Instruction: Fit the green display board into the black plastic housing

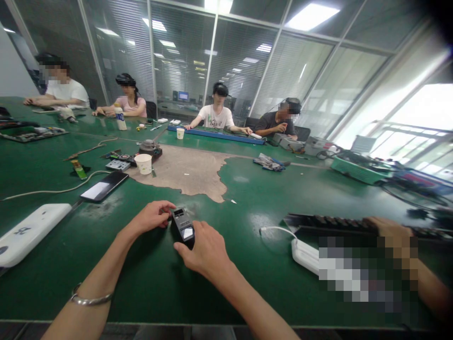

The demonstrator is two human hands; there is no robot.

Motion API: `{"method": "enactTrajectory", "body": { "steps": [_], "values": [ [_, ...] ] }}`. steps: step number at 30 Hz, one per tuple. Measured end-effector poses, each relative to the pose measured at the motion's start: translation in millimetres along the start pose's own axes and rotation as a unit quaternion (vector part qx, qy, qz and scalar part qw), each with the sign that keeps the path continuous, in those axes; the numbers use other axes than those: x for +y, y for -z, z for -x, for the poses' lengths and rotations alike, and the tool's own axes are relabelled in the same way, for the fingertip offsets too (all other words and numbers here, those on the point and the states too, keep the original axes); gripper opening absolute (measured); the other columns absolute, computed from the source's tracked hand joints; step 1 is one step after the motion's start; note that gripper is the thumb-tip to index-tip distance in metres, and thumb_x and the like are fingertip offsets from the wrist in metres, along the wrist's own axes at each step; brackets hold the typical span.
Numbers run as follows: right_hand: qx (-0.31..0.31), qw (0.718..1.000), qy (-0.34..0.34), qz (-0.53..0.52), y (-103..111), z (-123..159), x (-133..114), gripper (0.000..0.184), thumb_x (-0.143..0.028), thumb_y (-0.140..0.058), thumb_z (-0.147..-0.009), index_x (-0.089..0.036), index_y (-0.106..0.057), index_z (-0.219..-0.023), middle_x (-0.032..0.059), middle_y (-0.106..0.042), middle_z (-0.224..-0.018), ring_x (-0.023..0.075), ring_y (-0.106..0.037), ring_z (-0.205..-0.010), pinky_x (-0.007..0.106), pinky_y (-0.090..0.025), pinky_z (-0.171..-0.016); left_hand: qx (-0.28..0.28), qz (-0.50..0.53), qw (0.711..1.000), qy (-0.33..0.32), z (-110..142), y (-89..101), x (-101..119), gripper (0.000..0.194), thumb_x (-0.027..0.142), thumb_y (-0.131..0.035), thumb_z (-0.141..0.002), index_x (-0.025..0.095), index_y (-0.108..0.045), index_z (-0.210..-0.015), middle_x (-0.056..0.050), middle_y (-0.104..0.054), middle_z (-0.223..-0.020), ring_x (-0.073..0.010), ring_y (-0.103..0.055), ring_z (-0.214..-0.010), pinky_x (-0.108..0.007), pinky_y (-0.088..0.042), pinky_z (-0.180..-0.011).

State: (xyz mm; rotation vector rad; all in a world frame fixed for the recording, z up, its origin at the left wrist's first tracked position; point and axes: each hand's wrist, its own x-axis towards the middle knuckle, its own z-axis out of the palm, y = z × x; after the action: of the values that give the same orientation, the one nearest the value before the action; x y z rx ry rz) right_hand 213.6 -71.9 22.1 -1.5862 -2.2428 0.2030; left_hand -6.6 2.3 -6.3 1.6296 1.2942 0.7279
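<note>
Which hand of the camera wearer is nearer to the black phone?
Left: the left hand is right of the black phone; the right hand is farther right, holding the black device.

Near paper cup (143,164): on green table (152,283) | phone (105,186): left of cup | gloves (269,163): right of cup | bottle (120,118): behind cup

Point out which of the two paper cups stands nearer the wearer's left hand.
The front paper cup, just past the phone; the other cup stands farther from the left hand, near the long blue bar.
</note>
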Motion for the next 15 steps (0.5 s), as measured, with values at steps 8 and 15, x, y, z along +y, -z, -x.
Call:
{"method": "enactTrajectory", "body": {
  "steps": [8,15],
  "values": [
    [0.021,0.999,-0.018,-0.046,-11,-1,-1,0.028,-0.042,-0.059,-0.082,-0.018,-0.06,-0.096,0.0092,-0.065,-0.092,0.025,-0.064,-0.087,0.034,-0.047,-0.077,-0.012,-0.017,1.0,-0.003,-1,-1.2,0,0.039,0.03,-0.057,-0.078,0.015,-0.063,-0.113,-0.003,-0.068,-0.074,-0.0154,-0.065,-0.059,-0.024,-0.054,-0.052],
    [0.068,0.993,-0.014,-0.094,5,-3,-6,0.024,-0.039,-0.059,-0.082,-0.019,-0.06,-0.097,0.0067,-0.066,-0.093,0.0224,-0.062,-0.088,0.031,-0.046,-0.08,-0.012,-0.001,1.0,0.008,1,-1.5,3,0.034,0.03,-0.058,-0.079,0.014,-0.063,-0.109,-0.004,-0.066,-0.078,-0.016,-0.066,-0.061,-0.027,-0.057,-0.055]
  ]
}}
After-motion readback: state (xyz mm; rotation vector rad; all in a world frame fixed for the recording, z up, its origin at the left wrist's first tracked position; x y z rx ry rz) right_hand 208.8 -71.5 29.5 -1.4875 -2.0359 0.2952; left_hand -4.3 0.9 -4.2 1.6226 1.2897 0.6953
